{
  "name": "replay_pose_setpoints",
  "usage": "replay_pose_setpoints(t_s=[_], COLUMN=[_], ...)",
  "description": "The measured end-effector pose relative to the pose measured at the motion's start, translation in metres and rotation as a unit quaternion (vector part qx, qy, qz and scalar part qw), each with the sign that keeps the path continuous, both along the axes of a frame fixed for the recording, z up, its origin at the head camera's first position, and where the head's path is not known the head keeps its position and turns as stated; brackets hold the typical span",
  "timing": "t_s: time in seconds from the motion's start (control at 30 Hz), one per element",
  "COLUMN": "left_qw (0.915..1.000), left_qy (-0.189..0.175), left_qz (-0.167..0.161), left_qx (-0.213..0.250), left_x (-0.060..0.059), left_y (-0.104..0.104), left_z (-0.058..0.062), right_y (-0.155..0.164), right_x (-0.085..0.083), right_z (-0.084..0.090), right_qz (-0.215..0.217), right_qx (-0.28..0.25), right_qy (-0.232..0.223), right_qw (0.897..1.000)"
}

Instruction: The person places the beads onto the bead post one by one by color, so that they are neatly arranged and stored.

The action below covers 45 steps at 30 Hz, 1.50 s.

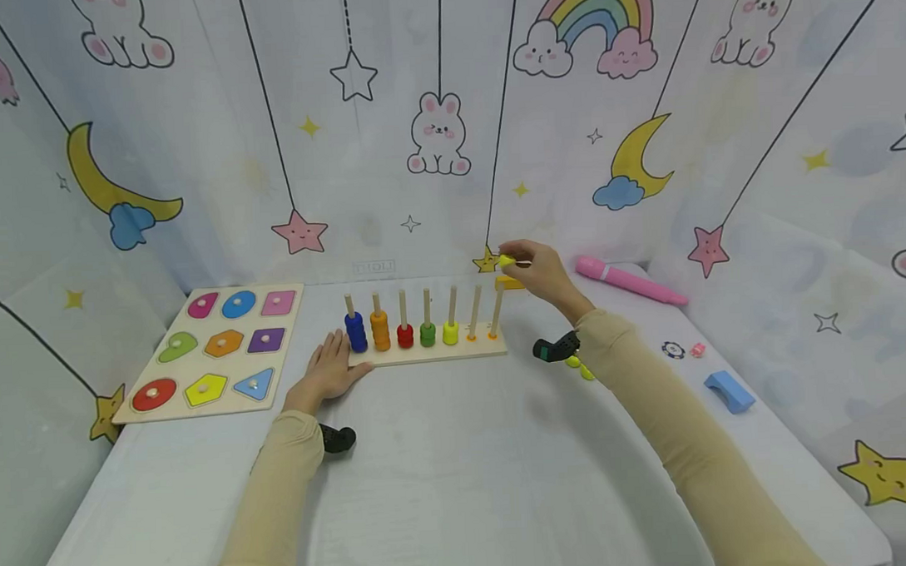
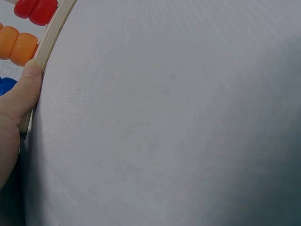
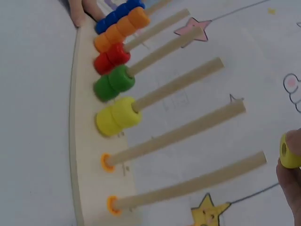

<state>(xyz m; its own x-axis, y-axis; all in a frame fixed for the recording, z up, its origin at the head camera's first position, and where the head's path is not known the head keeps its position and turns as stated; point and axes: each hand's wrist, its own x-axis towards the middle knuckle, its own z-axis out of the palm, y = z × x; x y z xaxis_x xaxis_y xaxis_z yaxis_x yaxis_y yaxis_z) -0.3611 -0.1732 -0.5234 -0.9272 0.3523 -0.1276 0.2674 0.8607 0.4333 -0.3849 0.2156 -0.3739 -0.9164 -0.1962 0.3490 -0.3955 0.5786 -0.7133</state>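
Note:
A wooden peg board (image 1: 433, 354) carries blue beads (image 1: 356, 333), orange beads (image 1: 381, 331), two red beads (image 3: 111, 59), two green beads (image 3: 114, 83) and two yellow beads (image 3: 118, 116). The two rightmost pegs (image 3: 188, 181) hold only thin orange rings at their bases. My left hand (image 1: 325, 372) rests at the board's left end with fingers extended, its thumb (image 2: 31, 77) touching the front edge. Above and just right of the last peg, my right hand (image 1: 540, 273) pinches a loose yellow bead (image 3: 289, 157), its hole facing the pegs.
Further yellow beads (image 1: 587, 373) lie beneath the right wrist. A shape puzzle (image 1: 209, 366) sits at left. On the right are a pink pen-shaped toy (image 1: 633, 283), a small round piece (image 1: 673, 350), a small pink piece (image 1: 698, 350) and a blue arch block (image 1: 730, 391). A yellow-orange block (image 1: 509, 283) lies behind the pegs.

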Motion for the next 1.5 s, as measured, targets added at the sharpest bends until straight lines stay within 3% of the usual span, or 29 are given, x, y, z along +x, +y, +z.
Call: replay_pose_setpoints(t_s=[0.13, 0.37, 0.53, 0.83, 1.1, 1.23, 1.4, 1.5], left_qw=[1.0, 1.0, 1.0, 0.9999, 0.9999, 0.9999, 1.0, 0.9999], left_qy=[0.001, 0.001, 0.0, 0.005, -0.004, -0.006, -0.006, -0.01], left_qz=[0.002, 0.0, 0.0, 0.0, 0.005, 0.005, 0.0, -0.003], left_qx=[0.007, 0.005, -0.006, -0.009, -0.008, -0.007, -0.003, -0.009], left_x=[0.003, 0.004, 0.004, 0.013, 0.015, 0.013, 0.01, 0.01], left_y=[0.0, 0.001, 0.003, 0.006, 0.007, 0.006, 0.003, 0.002], left_z=[0.004, 0.005, 0.007, 0.021, 0.024, 0.023, 0.019, 0.017], right_y=[-0.031, -0.067, -0.073, -0.069, -0.063, -0.052, -0.019, 0.007], right_x=[-0.001, 0.005, 0.006, 0.001, 0.002, 0.001, 0.0, 0.004], right_z=[0.001, -0.002, -0.005, -0.009, -0.006, -0.002, -0.005, -0.012], right_qz=[0.043, 0.101, 0.107, 0.125, 0.107, 0.093, 0.028, -0.017], right_qx=[-0.005, 0.041, 0.069, 0.066, 0.075, 0.046, -0.027, -0.037], right_qy=[0.017, 0.013, 0.002, 0.022, 0.015, 0.026, 0.033, 0.02], right_qw=[0.999, 0.994, 0.992, 0.99, 0.991, 0.994, 0.999, 0.999])
